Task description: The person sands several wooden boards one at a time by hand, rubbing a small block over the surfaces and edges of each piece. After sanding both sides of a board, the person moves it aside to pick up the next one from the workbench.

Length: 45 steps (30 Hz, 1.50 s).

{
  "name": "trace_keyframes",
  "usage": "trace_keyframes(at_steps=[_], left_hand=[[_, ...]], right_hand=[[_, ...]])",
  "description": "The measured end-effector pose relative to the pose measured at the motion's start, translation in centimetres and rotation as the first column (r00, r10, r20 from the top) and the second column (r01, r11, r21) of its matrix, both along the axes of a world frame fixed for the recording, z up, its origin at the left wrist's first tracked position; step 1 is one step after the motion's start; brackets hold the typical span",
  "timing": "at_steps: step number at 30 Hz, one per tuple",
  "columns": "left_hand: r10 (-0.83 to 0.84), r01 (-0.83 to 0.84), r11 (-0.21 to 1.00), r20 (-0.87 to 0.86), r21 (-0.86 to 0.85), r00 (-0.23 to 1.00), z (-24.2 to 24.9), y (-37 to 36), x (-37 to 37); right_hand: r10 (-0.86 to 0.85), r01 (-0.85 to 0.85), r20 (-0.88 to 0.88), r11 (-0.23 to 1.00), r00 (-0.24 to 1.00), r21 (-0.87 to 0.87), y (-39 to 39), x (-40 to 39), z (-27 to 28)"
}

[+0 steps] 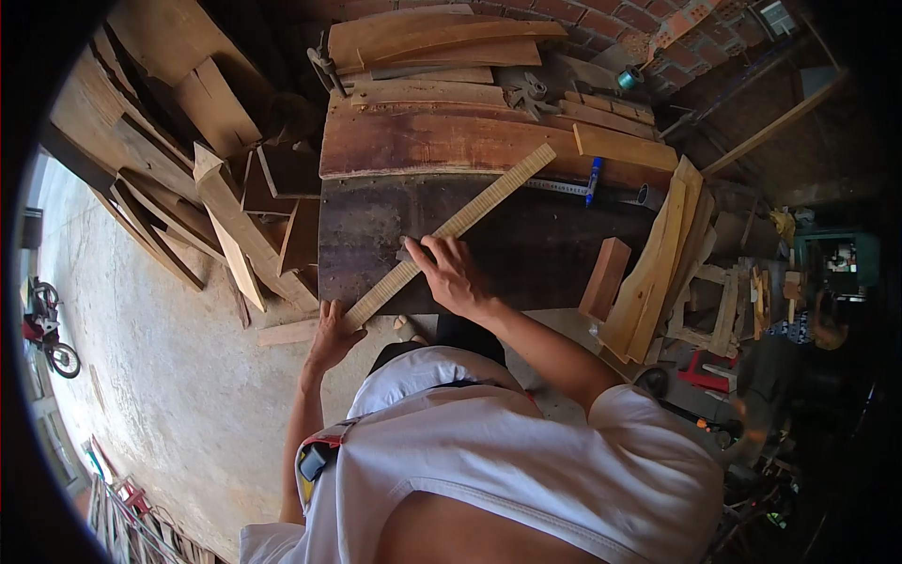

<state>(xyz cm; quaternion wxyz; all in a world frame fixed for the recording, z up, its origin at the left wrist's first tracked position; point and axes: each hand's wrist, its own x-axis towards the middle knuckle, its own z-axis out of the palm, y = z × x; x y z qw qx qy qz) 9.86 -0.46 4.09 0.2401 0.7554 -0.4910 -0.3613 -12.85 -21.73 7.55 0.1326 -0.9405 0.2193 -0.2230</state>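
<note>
A long, light wooden strip (489, 195) with fine crosswise marks lies diagonally over the dark part of the workbench (564, 254). My left hand (334, 336) grips its lower end at the bench's front edge, fingers wrapped round it. Farther up the strip, my right hand (453, 275) holds a small dark piece (404, 252) against its edge, with the fingers bent. What this piece is, I cannot make out. Behind the strip's upper end are a metal ruler (554, 186) and a blue marker (593, 181).
A reddish wood block (605, 279) and curved boards (658, 263) lie on the bench's right. More boards (432, 42) are stacked at the back, beside a clamp (323, 64). Leaning planks (225, 179) crowd the left side. A red stool (707, 371) stands right.
</note>
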Motion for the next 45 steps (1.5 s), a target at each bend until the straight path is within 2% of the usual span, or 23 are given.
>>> trace_keyframes(at_steps=[3, 5, 7, 9, 13, 15, 17, 18, 19, 20, 21, 23, 31, 32, 33, 34, 36, 37, 39, 40, 42, 43, 45], left_hand=[[0.0, 0.0, 1.0, -0.01, 0.016, 1.0, -0.1, 0.1, 0.1], [0.009, -0.009, 1.0, 0.003, 0.03, 1.0, -0.3, 0.1, 0.1], [-0.014, 0.014, 1.0, 0.012, -0.006, 1.0, -0.7, 0.2, 0.0], [-0.022, 0.024, 0.998, 0.031, -0.053, 0.999, -1.0, 0.3, 0.3], [-0.004, 0.004, 1.0, -0.043, -0.012, 0.999, -0.3, -0.1, 1.0], [0.022, -0.021, 0.999, -0.047, 0.027, 0.999, 0.4, -0.4, 1.1], [-0.005, 0.004, 1.0, -0.075, -0.015, 0.997, 0.7, -0.6, 1.1], [0.042, -0.029, 0.997, -0.206, 0.069, 0.978, -1.2, 0.0, 1.3], [0.033, -0.011, 0.994, -0.214, 0.105, 0.976, -1.3, 0.1, 1.2], [0.02, 0.003, 0.995, -0.233, 0.099, 0.972, -0.8, 0.1, 0.9], [0.008, 0.017, 0.995, -0.253, 0.096, 0.967, 0.1, 0.0, 0.5], [0.189, -0.025, 0.951, -0.517, 0.308, 0.835, 3.2, -0.8, -0.1], [0.013, 0.071, 0.984, -0.461, 0.164, 0.887, 8.1, -5.5, 5.6], [0.113, 0.088, 0.939, -0.539, 0.333, 0.835, 7.4, -6.1, 7.4], [0.099, 0.1, 0.937, -0.528, 0.334, 0.844, 7.8, -7.3, 8.0], [0.078, 0.078, 0.976, -0.66, 0.204, 0.747, 8.3, -8.9, 8.3], [0.032, -0.093, 0.995, -0.834, -0.023, 0.55, 8.4, -12.3, 8.4], [0.074, -0.325, 0.944, -0.919, -0.061, 0.388, 9.8, -14.3, 7.2], [0.166, -0.638, 0.764, -0.926, -0.097, 0.34, 9.2, -17.4, 7.7], [0.166, -0.622, 0.777, -0.923, -0.095, 0.348, 9.0, -18.0, 8.0], [0.322, -0.802, 0.597, -0.924, 0.027, 0.208, 8.0, -18.5, 8.5], [0.321, -0.784, 0.621, -0.921, 0.029, 0.22, 6.8, -18.2, 8.5], [0.245, -0.708, 0.704, -0.955, 0.054, 0.17, 4.1, -16.6, 8.2]], right_hand=[[-0.195, 0.191, -0.047, 0.979, 0.98, -0.071, -5.5, -2.0, 0.1], [-0.49, 0.48, -0.021, 0.861, 0.871, -0.171, -13.1, -5.1, 1.5], [-0.608, 0.606, 0.054, 0.773, 0.792, -0.186, -20.0, -8.8, 0.5], [-0.79, 0.775, -0.075, 0.612, 0.609, -0.155, -23.5, -11.7, -1.0], [-0.889, 0.905, -0.192, 0.426, 0.417, -0.008, -18.9, -14.9, -5.3], [-0.879, 0.894, -0.258, 0.437, 0.401, -0.101, -12.7, -13.5, -3.8], [-0.792, 0.78, -0.087, 0.61, 0.604, -0.141, -8.1, -11.6, -2.4], [-0.633, 0.639, 0.108, 0.768, 0.766, -0.028, -7.4, -11.5, -5.3], [-0.678, 0.536, 0.019, 0.598, 0.735, 0.596, -5.3, -9.5, -5.2], [-0.686, 0.311, -0.072, 0.231, 0.724, 0.922, -4.1, -7.8, -4.2], [-0.652, 0.002, -0.142, -0.21, 0.744, 0.978, -3.2, -6.4, -3.2], [-0.612, -0.425, 0.021, -0.524, 0.791, 0.738, -2.0, -4.0, -2.4], [-0.581, -0.58, 0.208, -0.58, 0.787, 0.572, -6.8, 0.2, -2.0], [-0.552, -0.576, 0.244, -0.573, 0.797, 0.583, -8.2, 0.7, -1.8], [-0.525, -0.574, 0.278, -0.565, 0.804, 0.593, -9.7, 1.2, -1.6], [-0.538, -0.556, 0.257, -0.516, 0.802, 0.652, -11.5, 1.9, -0.7], [-0.628, -0.616, 0.293, -0.387, 0.721, 0.687, -15.8, 3.5, 0.7], [-0.652, -0.641, 0.321, -0.337, 0.687, 0.689, -18.3, 4.1, 2.1], [-0.747, -0.63, 0.225, -0.313, 0.625, 0.711, -23.1, 5.6, 4.9], [-0.782, -0.632, 0.21, -0.281, 0.587, 0.722, -25.7, 6.3, 5.3], [-0.84, -0.65, 0.202, -0.214, 0.503, 0.729, -30.6, 7.6, 5.6], [-0.879, -0.586, 0.069, -0.254, 0.472, 0.769, -32.4, 8.0, 6.7], [-0.878, -0.573, 0.088, -0.229, 0.471, 0.787, -37.3, 9.2, 3.2]])
